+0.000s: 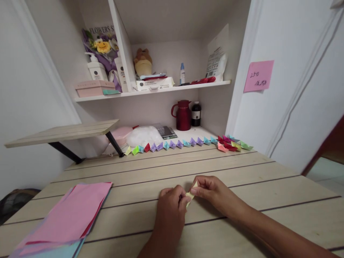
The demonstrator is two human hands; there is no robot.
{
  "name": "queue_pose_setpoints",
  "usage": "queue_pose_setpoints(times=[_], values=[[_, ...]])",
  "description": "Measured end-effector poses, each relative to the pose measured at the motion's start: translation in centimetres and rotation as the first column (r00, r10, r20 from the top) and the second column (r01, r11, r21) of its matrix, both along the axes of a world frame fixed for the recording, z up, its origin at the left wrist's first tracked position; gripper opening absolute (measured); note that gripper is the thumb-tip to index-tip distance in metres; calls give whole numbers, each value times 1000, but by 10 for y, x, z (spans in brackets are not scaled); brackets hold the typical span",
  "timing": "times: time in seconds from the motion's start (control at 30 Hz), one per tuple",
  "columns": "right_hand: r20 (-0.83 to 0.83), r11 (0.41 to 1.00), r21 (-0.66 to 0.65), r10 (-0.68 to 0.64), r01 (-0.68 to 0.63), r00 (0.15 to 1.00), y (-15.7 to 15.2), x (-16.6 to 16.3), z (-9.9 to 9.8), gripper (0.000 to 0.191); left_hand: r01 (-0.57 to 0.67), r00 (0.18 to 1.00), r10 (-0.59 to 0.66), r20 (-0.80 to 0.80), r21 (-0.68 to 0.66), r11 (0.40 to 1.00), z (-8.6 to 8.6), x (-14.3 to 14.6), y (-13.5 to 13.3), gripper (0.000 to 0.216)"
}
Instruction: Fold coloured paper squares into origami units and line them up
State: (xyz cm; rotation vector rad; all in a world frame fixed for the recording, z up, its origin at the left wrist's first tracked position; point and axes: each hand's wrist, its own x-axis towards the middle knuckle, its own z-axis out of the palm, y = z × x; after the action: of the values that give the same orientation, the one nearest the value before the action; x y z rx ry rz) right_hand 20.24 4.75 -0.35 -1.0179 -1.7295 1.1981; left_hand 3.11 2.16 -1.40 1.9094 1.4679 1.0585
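A small piece of folded pale yellow paper (191, 196) is pinched between both hands, just over the middle of the wooden table (139, 218). My left hand (173, 204) closes on its lower left end. On the upper right end, the thumb and fingers of my right hand (208, 188) press together. Parts of the paper are hidden by the fingers, so its full shape cannot be made out. Along the table's back edge runs a row of small folded paper boats (180, 144) in several colours, with a cluster of more boats (231, 145) at its right end.
At the left lies a stack of coloured paper (72, 211), pink on top. A small raised shelf (64, 132) on black legs stands behind it. Farther back are a red jug (183, 115), a dark bottle (196, 114) and a white plastic bag (145, 137). A pink note (258, 76) hangs on the wall.
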Motion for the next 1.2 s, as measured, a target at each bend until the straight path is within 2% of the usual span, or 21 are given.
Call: queue_pose_setpoints(times=[0.17, 0.27, 0.33, 0.4, 0.47, 0.57, 0.63, 0.73, 0.93, 1.2], values=[[85, 1000, 17, -3, 2, 996, 3, 4, -2, 32, -12, 995, 21, 99, -91, 996, 0, -6, 3, 14], [59, 1000, 24, 11, -12, 998, 4, 4, -4, 16, -34, 999, 35, 29, -26, 999, 0, -9, 4, 11], [39, 999, 49, 11, -13, 999, 4, 4, -5, 26, -35, 997, 39, -67, 50, 998, 1, -10, 4, 8], [97, 994, 106, -5, -6, 995, 3, 4, -5, 32, -24, 990, 36, -139, 86, 996, 1, -10, 5, 8], [200, 981, 192, -30, -9, 979, 3, 5, -5, 28, -11, 983, 23, -180, 65, 998, 0, -9, 5, 13], [300, 950, 309, -46, -52, 953, 3, 6, -5, 25, -8, 983, 9, -183, 5, 1000, -3, -9, 7, 25], [333, 936, 343, -42, -79, 942, 4, 7, -5, 24, -12, 987, 10, -161, -16, 1000, -5, -9, 7, 31], [362, 930, 355, -40, -98, 931, 5, 9, -6, 22, -9, 990, 6, -144, -23, 1000, -5, -10, 6, 35], [460, 917, 382, -79, -117, 885, 6, 14, -1, 16, 75, 970, -72, -230, 2, 997, 2, -12, 1, 17], [504, 911, 403, -143, -86, 852, 13, 21, -5, 16, 106, 956, -102, -276, -1, 994, 4, -14, -2, 17]])
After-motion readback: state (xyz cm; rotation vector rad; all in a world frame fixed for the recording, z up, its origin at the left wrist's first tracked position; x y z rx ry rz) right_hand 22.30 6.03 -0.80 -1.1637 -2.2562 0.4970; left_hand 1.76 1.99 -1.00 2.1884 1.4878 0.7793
